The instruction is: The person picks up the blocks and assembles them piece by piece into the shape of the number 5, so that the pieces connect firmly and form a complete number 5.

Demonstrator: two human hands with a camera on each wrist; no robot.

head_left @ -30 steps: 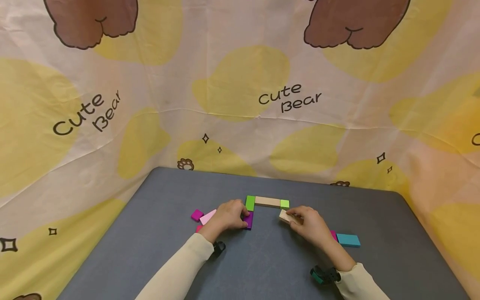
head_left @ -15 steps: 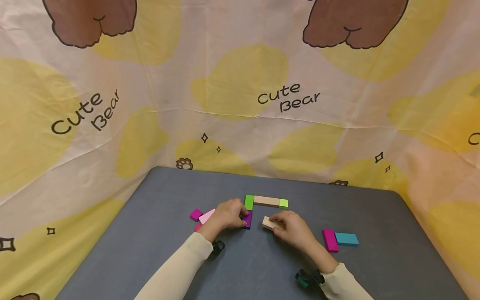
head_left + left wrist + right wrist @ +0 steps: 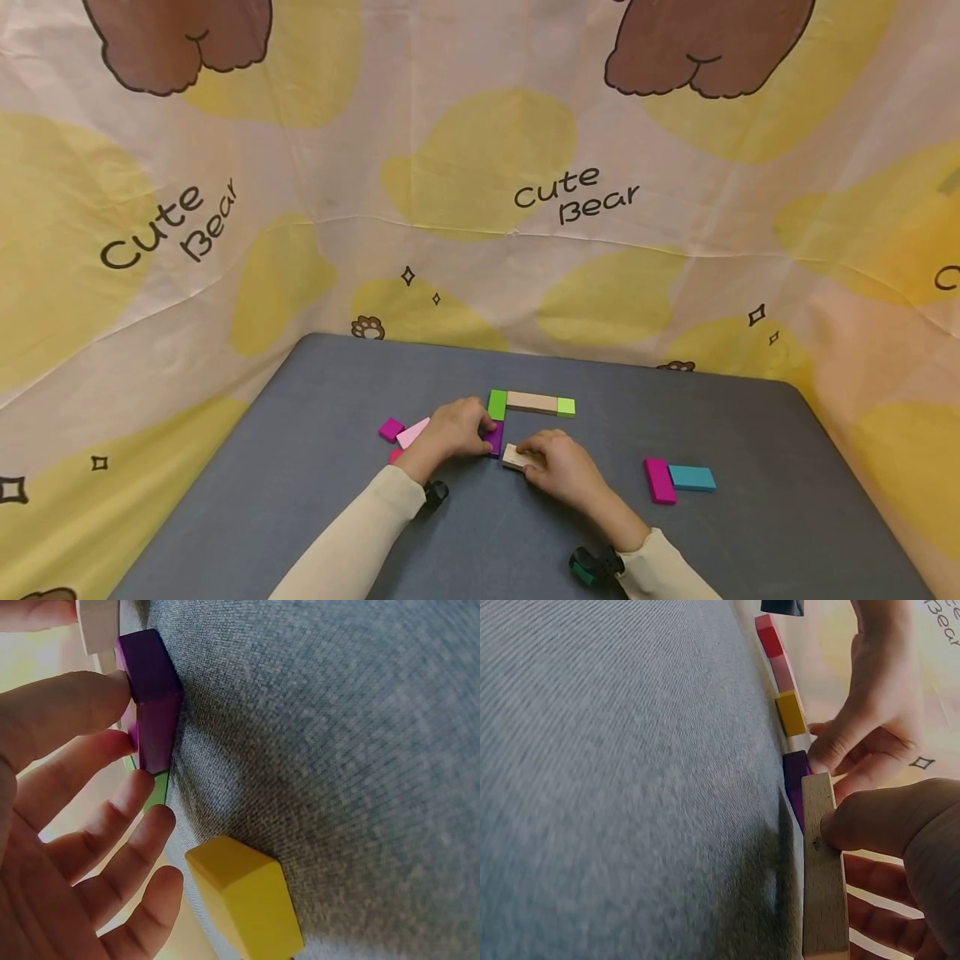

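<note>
My left hand [image 3: 453,429] has thumb and forefinger on a purple block [image 3: 495,437], pinching it where it lies on the table. This purple block [image 3: 154,712] shows close up in the left wrist view, its other fingers spread loosely. Between thumb and fingers, my right hand [image 3: 566,471] grips a plain wooden block [image 3: 516,457], just right of the purple one. The far end of the wooden block [image 3: 823,885] lies near the purple block [image 3: 795,780] in the right wrist view. A green block [image 3: 497,405] adjoins the purple one, followed by a wooden block [image 3: 532,402] and a lime block [image 3: 566,407].
Left of my left hand lie a magenta square block [image 3: 391,429], a pink block [image 3: 413,432] and a red block [image 3: 395,456]. A yellow block [image 3: 247,900] shows in the left wrist view. To the right are a magenta block [image 3: 660,481] and a blue block [image 3: 692,477].
My right hand has moved left and slightly nearer with the wooden block, bringing it close to the purple block. The magenta block at right has come into full view. My left hand stays put.
</note>
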